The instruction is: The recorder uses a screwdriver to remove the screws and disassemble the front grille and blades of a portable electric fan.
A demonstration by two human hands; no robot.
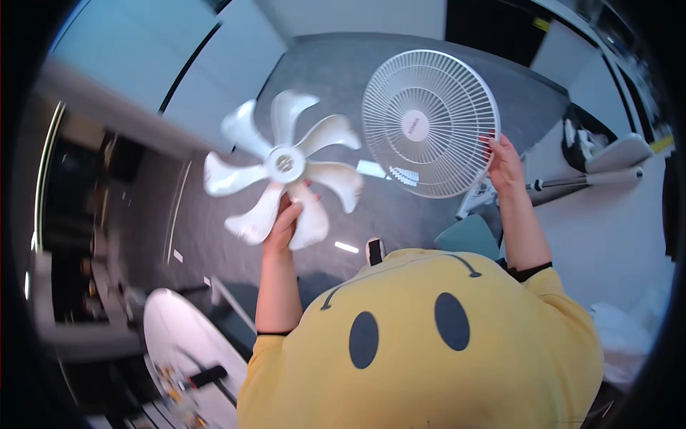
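Note:
My left hand (284, 227) is closed on a white fan blade (249, 179), a wheel of several curved petals around a round hub, held up above the floor. Its fingers grip between two of the lower petals, partly hidden behind them. On the right, my right hand (506, 163) pinches the rim of a round white fan grille (431, 86), which has thin radial bars and a plain disc at its centre. Blade and grille hang side by side, apart from each other, both facing me.
Grey floor (321, 71) lies beneath. A white oval tabletop (189, 343) with small items and a dark object stands at lower left. At right are a teal seat (468, 236), a metal pole (579, 181) and a white surface. Pale cabinets (214, 71) line the upper left.

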